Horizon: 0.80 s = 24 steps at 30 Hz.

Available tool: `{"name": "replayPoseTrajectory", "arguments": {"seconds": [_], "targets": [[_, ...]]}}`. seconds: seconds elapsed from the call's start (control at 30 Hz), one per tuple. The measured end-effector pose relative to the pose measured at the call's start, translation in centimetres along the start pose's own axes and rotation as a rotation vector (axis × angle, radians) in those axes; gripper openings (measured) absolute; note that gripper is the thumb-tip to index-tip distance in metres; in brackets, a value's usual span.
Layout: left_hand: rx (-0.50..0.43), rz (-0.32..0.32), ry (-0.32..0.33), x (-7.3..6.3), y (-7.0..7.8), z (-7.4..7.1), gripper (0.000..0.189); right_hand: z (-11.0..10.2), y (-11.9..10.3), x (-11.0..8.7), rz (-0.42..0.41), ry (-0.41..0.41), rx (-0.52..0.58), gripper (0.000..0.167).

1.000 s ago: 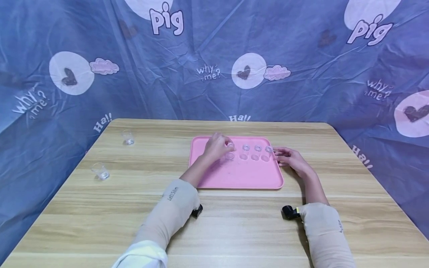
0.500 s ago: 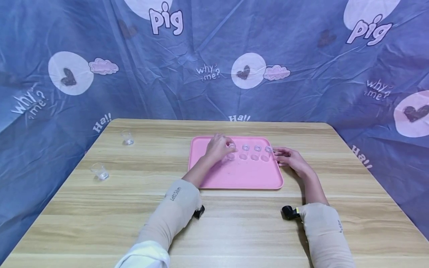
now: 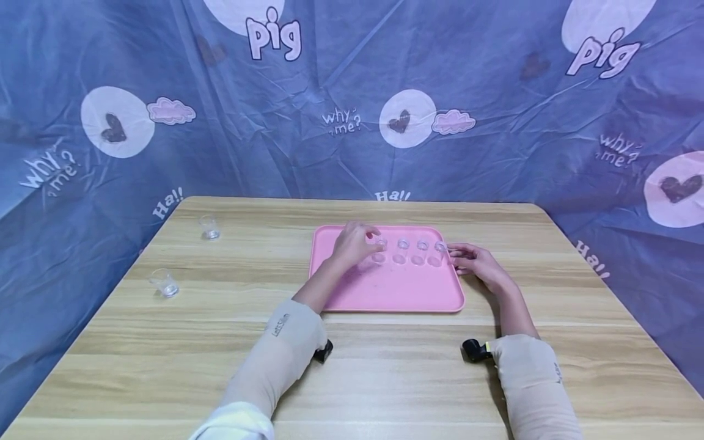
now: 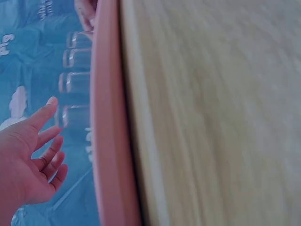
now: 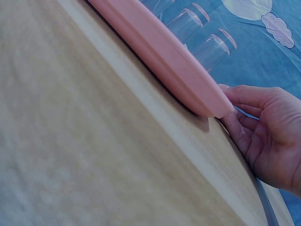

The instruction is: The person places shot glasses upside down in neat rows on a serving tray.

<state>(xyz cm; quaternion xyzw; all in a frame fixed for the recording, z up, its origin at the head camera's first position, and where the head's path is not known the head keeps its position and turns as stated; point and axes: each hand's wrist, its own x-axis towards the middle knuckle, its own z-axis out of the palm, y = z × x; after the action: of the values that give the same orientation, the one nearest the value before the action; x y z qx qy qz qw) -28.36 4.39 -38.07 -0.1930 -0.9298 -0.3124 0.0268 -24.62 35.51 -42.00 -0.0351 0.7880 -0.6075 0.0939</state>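
Observation:
My left hand (image 3: 354,245) is over the pink tray (image 3: 396,293), beside the leftmost visible clear shot glass (image 3: 379,250) of a row. In the left wrist view its thumb and fingers are spread apart, with that glass (image 4: 75,116) standing just past the fingertips. More clear glasses (image 3: 402,250) continue the row to the right, upside down with their thick bases up. My right hand (image 3: 478,264) holds the tray's right rim; in the right wrist view, fingers lie above and below the tray edge (image 5: 221,106). Any tray surface behind my left hand is hidden.
Two more clear glasses stand upright at the table's left side, one farther back (image 3: 209,227) and one nearer (image 3: 165,283). The wooden table (image 3: 385,379) ends at a blue printed cloth (image 3: 308,153) behind it.
My left hand has let go of the leftmost glass, after shifting it slightly to the right, and has drawn back a little to the left. My right hand stays at the rim.

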Motion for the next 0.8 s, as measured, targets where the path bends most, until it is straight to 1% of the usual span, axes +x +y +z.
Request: {"name": "replayPoseTrajectory", "arguments": {"seconds": [0.1,0.17,0.3,0.37,0.47,0.53,0.6,0.67,0.73,0.8], "targets": [[-0.069,-0.012,0.036,-0.7,-0.5,-1.2,0.042,0.0,0.0,0.0,-0.007,0.002,0.013,0.050],[-0.111,-0.022,0.081,-1.4,-1.0,-2.3,0.042,0.1,0.0,-0.1,-0.010,0.005,0.018,0.050],[-0.166,-0.036,0.177,-3.2,-2.5,-5.2,0.041,0.0,0.1,-0.2,-0.017,0.008,0.001,0.051],[-0.191,-0.038,0.231,-4.5,-3.6,-7.0,0.040,0.2,0.2,-0.1,-0.015,0.005,-0.013,0.050],[-0.218,-0.012,0.298,-6.6,-5.5,-10.0,0.040,0.4,0.3,-0.1,-0.007,0.001,-0.018,0.050],[-0.223,-0.005,0.321,-8.3,-7.0,-12.1,0.041,0.5,0.4,0.0,-0.002,-0.004,-0.012,0.050],[-0.217,-0.013,0.336,-10.0,-8.4,-14.2,0.042,0.6,0.3,0.0,-0.005,-0.010,-0.005,0.051],[-0.205,-0.040,0.347,-11.7,-9.7,-16.3,0.042,0.5,0.3,-0.1,-0.011,-0.008,0.000,0.052],[-0.184,-0.062,0.379,-13.3,-10.9,-18.1,0.042,0.5,0.2,-0.2,-0.020,-0.004,0.000,0.051],[-0.156,-0.106,0.400,-14.8,-11.9,-19.6,0.043,0.4,0.1,-0.2,-0.025,0.001,-0.007,0.052]]}}
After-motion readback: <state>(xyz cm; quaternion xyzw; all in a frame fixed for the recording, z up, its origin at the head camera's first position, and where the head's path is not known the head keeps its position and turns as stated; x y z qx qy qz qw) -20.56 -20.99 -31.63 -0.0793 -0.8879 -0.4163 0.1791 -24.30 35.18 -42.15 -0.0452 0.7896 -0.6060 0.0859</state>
